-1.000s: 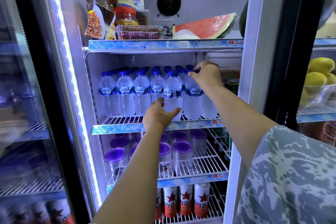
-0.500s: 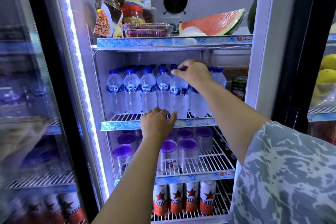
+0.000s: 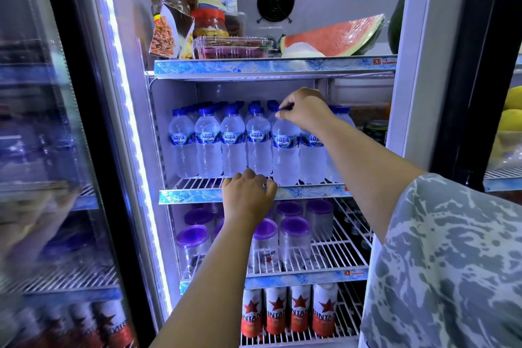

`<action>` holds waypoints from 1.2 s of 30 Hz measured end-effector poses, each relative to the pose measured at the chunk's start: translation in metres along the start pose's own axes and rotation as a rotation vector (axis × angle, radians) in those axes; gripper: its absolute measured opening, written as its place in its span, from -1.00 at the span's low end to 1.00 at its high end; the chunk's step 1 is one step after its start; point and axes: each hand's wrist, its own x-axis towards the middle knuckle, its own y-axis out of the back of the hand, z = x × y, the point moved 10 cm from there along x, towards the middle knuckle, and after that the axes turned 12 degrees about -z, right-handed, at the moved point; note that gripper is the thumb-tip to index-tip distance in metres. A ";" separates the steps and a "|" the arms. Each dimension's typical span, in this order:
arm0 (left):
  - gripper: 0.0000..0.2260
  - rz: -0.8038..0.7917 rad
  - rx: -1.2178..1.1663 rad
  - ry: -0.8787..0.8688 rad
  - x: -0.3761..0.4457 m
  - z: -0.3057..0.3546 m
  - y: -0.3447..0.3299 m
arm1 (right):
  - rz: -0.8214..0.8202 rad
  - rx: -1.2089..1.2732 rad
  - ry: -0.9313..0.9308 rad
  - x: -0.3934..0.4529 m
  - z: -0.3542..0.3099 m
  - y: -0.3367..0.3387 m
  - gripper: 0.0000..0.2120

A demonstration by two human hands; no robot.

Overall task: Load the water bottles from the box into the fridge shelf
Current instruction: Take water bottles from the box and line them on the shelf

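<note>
From the head view, the person stands facing an open glass-door fridge and has both arms stretched in toward the middle shelf, a white wire rack with a blue marbled front strip. The right hand reaches in from the right and its fingers are curled around the blue cap of one water bottle in the front row, pinching it at the top while the bottle stands upright on the rack. The left hand comes up from below with its fingers bent over the front edge of that shelf, just in front of the bottle bases; whether it grips the rack itself or only rests there I cannot tell for sure, though the fingers look hooked over the wire. The row of water bottles stands packed side by side, labels facing out, with more blue caps showing behind them. To the right of the bottles sits a dark can. On the top shelf I see jars, a clear plastic tray and a wrapped slice of watermelon, with a round black fan grille on the back wall. Below the bottles are clear cups with purple lids, and under those 4 red-and-white cans in a row. A patterned grey sleeve fills the lower right.
</note>
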 end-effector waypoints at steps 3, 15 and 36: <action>-0.63 -0.009 -0.012 0.005 0.000 0.000 -0.001 | 0.013 0.008 0.022 -0.004 0.000 0.001 -0.70; -0.61 -0.020 0.005 -0.007 0.000 0.002 0.000 | -0.074 -0.054 -0.033 -0.003 -0.004 -0.003 -0.62; -0.86 -0.193 -1.262 -0.455 -0.146 0.241 -0.013 | 0.885 0.337 -0.110 -0.358 0.194 0.036 -0.85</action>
